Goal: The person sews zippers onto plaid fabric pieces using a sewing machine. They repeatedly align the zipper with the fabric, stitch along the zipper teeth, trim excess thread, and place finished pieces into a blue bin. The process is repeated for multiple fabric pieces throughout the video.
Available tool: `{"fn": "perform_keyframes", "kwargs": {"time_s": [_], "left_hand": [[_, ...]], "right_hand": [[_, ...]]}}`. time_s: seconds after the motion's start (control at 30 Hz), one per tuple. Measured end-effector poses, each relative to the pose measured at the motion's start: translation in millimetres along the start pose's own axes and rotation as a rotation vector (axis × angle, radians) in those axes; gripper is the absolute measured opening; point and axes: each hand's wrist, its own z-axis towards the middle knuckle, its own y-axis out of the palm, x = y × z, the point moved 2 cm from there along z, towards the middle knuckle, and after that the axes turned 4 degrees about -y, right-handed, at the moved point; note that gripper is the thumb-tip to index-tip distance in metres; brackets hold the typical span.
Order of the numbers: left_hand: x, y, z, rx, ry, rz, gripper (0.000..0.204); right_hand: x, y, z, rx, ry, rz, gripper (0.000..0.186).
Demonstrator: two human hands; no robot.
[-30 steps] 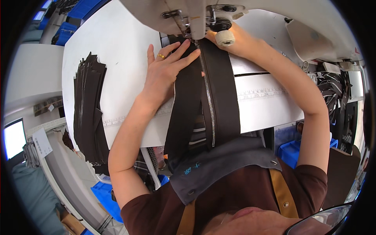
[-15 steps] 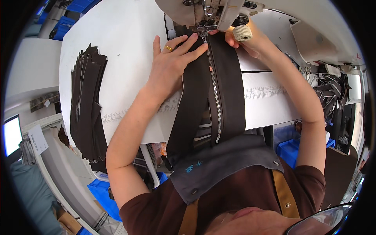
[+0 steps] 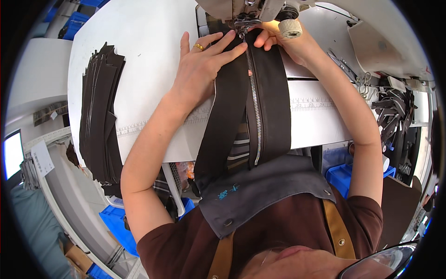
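From my end, through the head view, I have the zip (image 3: pixel 253 102) lying lengthwise on the desk (image 3: pixel 144 88), its top at the sewing machine's foot (image 3: pixel 246 22) and its lower end near the apron (image 3: pixel 265 190). Dark cloth (image 3: pixel 275 102) lies on both sides of it.

My left hand (image 3: pixel 199 69) rests spread on the cloth left of the zip, grasping nothing, fingertips close to the foot; I judge this keeps the cloth flat and the teeth straight. My right hand (image 3: pixel 292 45) is at the cloth's right edge by the foot, fingers curled. Part of it is hidden behind the machine's knob (image 3: pixel 291 29), so I can't tell whether it pinches the cloth; its place there probably steadies that side.

A stack (image 3: pixel 98 114) of dark strips lies at the left of the desk, apart from the work, likely to be within reach without crowding the foot. The desk is white and smooth, with a printed ruler (image 3: pixel 309 103) crossing it under the cloth.

Around it, I see a blue bin (image 3: pixel 339 179) below the right side, a tangle of strips (image 3: pixel 392 109) at far right, and a bright screen (image 3: pixel 14 153) at far left.
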Motion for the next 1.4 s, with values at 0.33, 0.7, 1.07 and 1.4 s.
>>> {"fn": "perform_keyframes", "kwargs": {"time_s": [0.33,0.7,1.07,1.4], "left_hand": [[1,-1,0,-0.002,-0.005,0.004,0.050],[2,-5,-3,0.086,0.041,0.043,0.048],[-2,-4,-9,0.234,0.114,-0.064,0.040],[2,-4,-9,0.137,0.071,-0.081,0.038]], "right_hand": [[-36,13,-2,-0.142,0.237,0.018,0.027],[-22,27,-12,0.014,-0.324,-0.893,0.024],[-25,32,-14,0.072,-0.317,-0.990,0.025],[-22,30,-13,0.077,-0.369,-1.022,0.025]]}}
